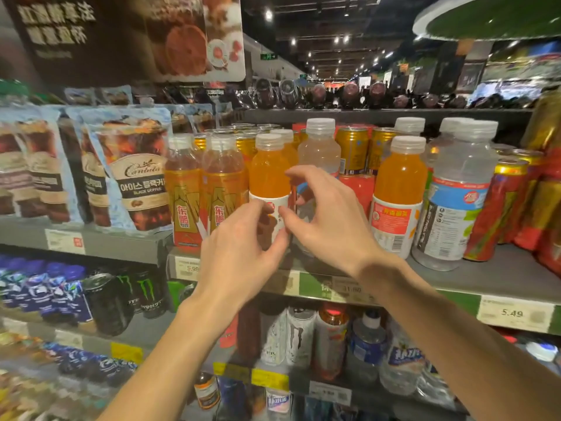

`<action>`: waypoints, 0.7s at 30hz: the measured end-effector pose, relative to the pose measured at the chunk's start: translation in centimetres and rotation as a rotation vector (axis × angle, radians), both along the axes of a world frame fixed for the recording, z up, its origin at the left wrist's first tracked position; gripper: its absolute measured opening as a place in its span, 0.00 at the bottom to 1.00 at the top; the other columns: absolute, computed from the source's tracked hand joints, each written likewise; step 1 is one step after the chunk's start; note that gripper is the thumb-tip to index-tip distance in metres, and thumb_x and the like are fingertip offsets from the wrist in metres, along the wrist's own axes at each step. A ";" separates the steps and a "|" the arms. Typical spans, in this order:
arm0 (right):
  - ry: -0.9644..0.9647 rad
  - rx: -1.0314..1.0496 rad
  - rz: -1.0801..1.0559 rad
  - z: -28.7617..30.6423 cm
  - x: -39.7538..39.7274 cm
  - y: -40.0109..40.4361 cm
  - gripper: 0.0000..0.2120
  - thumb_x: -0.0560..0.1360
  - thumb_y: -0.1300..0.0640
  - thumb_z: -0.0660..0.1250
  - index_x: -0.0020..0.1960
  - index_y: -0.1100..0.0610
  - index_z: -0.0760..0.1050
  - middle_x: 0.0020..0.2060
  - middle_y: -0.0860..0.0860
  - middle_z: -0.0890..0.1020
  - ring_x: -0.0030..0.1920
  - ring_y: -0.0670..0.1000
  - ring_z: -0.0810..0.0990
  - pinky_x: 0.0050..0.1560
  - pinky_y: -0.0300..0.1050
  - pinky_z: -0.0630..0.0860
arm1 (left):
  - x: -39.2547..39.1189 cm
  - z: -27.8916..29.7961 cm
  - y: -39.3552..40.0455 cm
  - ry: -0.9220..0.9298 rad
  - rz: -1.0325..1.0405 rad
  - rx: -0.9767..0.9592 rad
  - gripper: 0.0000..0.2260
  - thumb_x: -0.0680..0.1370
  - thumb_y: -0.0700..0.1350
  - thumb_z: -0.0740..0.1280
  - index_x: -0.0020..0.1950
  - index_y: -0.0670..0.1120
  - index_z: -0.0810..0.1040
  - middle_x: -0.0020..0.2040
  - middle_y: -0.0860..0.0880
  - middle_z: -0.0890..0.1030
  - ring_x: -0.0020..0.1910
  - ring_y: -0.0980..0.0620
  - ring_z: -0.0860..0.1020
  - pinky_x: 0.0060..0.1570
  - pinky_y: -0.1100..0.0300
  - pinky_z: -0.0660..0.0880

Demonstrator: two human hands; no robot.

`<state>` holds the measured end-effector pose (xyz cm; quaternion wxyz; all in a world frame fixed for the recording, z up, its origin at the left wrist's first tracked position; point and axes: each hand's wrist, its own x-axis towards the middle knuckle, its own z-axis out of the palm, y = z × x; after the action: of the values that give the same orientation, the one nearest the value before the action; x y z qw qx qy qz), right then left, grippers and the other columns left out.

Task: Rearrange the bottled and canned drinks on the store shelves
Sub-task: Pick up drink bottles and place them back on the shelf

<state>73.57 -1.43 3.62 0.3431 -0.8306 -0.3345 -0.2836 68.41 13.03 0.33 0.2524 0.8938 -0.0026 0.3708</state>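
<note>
On the left of the shelf [501, 275] hang coffee pouches [136, 174], then two amber bottles [200, 189] stand at the shelf's front edge. Just right of them the orange bottle [268, 174] stands upright at the front, the left hand [239, 247] curled round its white label from the left while the right hand [328, 220] hovers at its right side, fingers loosely curled, thumb near the label. Farther right stand a second orange bottle [400, 189], a clear bottle [461, 189] and red-and-gold cans [501, 208].

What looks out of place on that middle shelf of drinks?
The orange juice bottles are split up: one by the hands, another farther right, with a pale clear bottle and gold cans between. Nothing looks spilled.
</note>
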 end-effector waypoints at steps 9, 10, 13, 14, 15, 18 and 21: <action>-0.464 0.133 -0.384 1.7 0.7 -4.6 0.16 0.72 0.58 0.70 0.60 0.59 0.77 0.54 0.54 0.78 0.54 0.56 0.75 0.52 0.44 0.68 | 0.6 -0.5 -0.8 -0.046 -0.118 0.038 0.08 0.75 0.55 0.70 0.50 0.55 0.74 0.41 0.58 0.78 0.40 0.54 0.79 0.38 0.52 0.78; -0.482 0.101 -0.487 2.1 0.7 -5.6 0.20 0.72 0.55 0.70 0.63 0.59 0.77 0.58 0.57 0.77 0.58 0.60 0.73 0.54 0.49 0.67 | 0.6 -0.5 -1.1 -0.040 -0.128 0.053 0.09 0.75 0.55 0.70 0.51 0.56 0.74 0.42 0.59 0.78 0.40 0.54 0.79 0.38 0.52 0.78; -0.341 -0.084 -0.716 3.2 0.4 -8.1 0.32 0.72 0.49 0.71 0.73 0.55 0.69 0.71 0.60 0.70 0.67 0.62 0.66 0.59 0.57 0.64 | 0.6 -0.6 -2.3 -0.036 -0.174 0.089 0.10 0.76 0.56 0.70 0.54 0.55 0.74 0.44 0.62 0.76 0.43 0.55 0.79 0.39 0.55 0.77; -0.281 -0.164 -0.758 3.4 0.4 -8.6 0.33 0.73 0.47 0.71 0.74 0.55 0.67 0.72 0.59 0.70 0.67 0.62 0.66 0.60 0.58 0.65 | 0.7 -0.6 -2.8 -0.027 -0.199 0.091 0.10 0.77 0.56 0.69 0.54 0.55 0.74 0.45 0.61 0.76 0.44 0.56 0.78 0.40 0.56 0.76; -0.243 -0.234 -0.772 3.5 0.4 -8.8 0.32 0.73 0.46 0.71 0.73 0.54 0.67 0.71 0.58 0.71 0.67 0.63 0.67 0.60 0.59 0.66 | 0.7 -0.6 -3.4 -0.014 -0.224 0.091 0.10 0.77 0.56 0.69 0.54 0.54 0.73 0.47 0.61 0.77 0.45 0.56 0.78 0.40 0.56 0.75; -0.218 -0.326 -0.735 2.9 0.5 -9.1 0.30 0.73 0.48 0.72 0.72 0.54 0.67 0.69 0.57 0.74 0.66 0.63 0.70 0.61 0.59 0.70 | 1.2 -0.6 -4.9 0.010 -0.287 0.103 0.11 0.77 0.56 0.68 0.55 0.54 0.73 0.49 0.59 0.78 0.47 0.56 0.78 0.42 0.55 0.75; -0.188 -0.214 -0.630 2.4 0.4 -9.4 0.31 0.73 0.53 0.75 0.72 0.54 0.66 0.69 0.57 0.70 0.67 0.62 0.70 0.64 0.58 0.70 | 1.6 -0.6 -6.2 0.049 -0.317 0.135 0.13 0.78 0.57 0.67 0.57 0.54 0.72 0.51 0.58 0.78 0.49 0.54 0.78 0.44 0.53 0.76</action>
<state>73.96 -10.86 6.01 0.1172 -0.8946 -0.1196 -0.4142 70.00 6.81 -0.24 0.2469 0.9058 -0.1623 0.3036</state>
